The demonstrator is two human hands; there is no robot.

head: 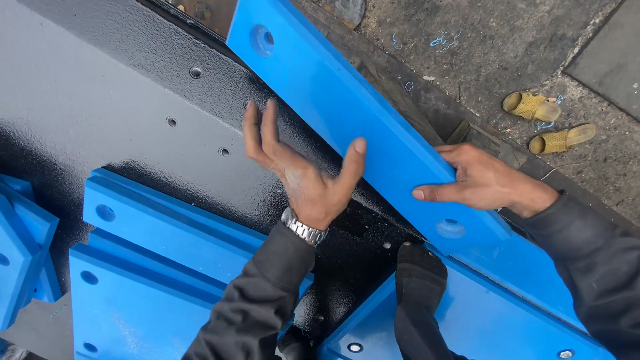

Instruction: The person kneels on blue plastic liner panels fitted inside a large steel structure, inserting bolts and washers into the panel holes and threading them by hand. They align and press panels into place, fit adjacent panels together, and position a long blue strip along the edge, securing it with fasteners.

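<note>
Here, right hand (483,181) lies flat, fingers together, gripping edge of long blue panel (347,100), steadying it tilted over black plate (100,100). Left hand (303,170) spread open beside panel, apparently not touching. Sandals (547,123) lie well apart.

Single view, head-worn camera. Looks steeply down and slightly forward from above the person's own arms, close range. Frame tilted: the long flat blue plastic panel (373,133) runs diagonally from top centre to lower right. The glossy black textured metal plate (100,100) fills the left and centre. Rough grey concrete ground (493,53) shows at upper right. Both forearms enter from the bottom edge. No second view.
</note>
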